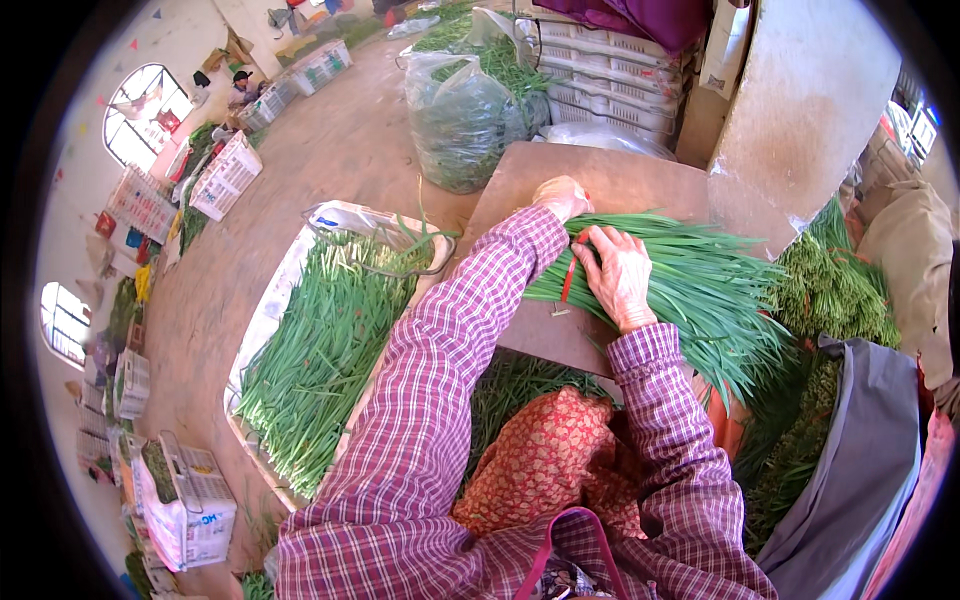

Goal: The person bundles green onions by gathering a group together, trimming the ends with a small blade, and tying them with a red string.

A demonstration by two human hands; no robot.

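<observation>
A thick bundle of long green garlic chives (pixel 690 262) lies across a brown board, its leaf tips spreading right. Round its left part runs a narrow red band (pixel 568 282). My right hand (pixel 618 272) rests on top of the bundle, fingers bent, with the band's upper part between thumb and forefinger. At the bundle's far left end my left hand (pixel 563 197) is closed like a fist; a bit of red shows by its fingers, but most of its grip is hidden. Both arms wear checked purple sleeves.
The brown board (pixel 520 178) carries the bundle. Left of my arm stands a white-lined crate (pixel 262 330) of loose chives. A plastic bag (pixel 450 130) of greens and stacked white crates (pixel 612 85) stand beyond. More bundled greens (pixel 835 295) lie right. A person (pixel 243 88) sits far left.
</observation>
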